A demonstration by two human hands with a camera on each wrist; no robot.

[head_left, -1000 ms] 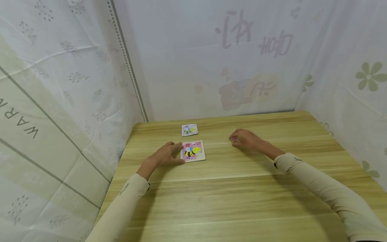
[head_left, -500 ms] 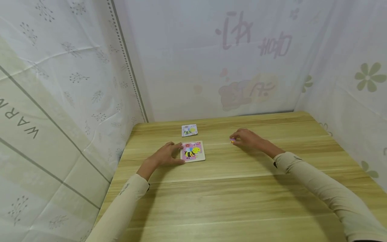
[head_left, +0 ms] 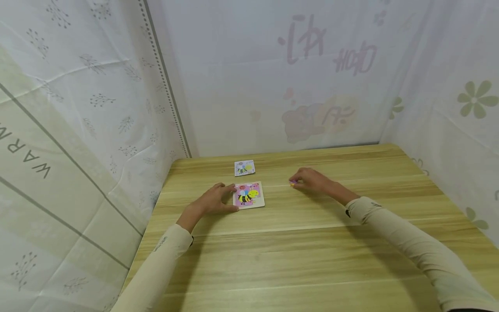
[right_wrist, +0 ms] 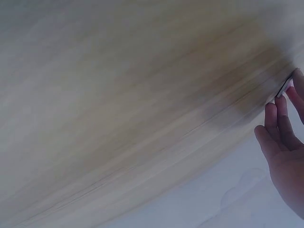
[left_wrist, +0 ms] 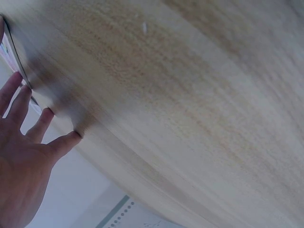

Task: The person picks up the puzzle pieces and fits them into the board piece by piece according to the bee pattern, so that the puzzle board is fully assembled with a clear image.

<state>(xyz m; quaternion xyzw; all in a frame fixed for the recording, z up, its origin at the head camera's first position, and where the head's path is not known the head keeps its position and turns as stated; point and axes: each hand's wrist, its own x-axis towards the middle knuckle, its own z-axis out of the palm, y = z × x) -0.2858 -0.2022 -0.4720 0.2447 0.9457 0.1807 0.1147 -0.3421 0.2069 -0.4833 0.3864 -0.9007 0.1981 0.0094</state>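
Meanwhile, left hand (head_left: 213, 199) rests flat beside bee puzzle (head_left: 248, 195); right hand (head_left: 309, 180) pinches a small piece (head_left: 292, 184).

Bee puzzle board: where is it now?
Head view: the bee puzzle board lies flat on the table, left of centre, by the left hand, below a small card.

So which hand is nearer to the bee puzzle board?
Left. The left hand touches the bee puzzle board at its left edge; the right hand is apart, to its right.

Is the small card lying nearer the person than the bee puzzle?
No: in the head view the small card lies beyond the bee puzzle, toward the back wall.
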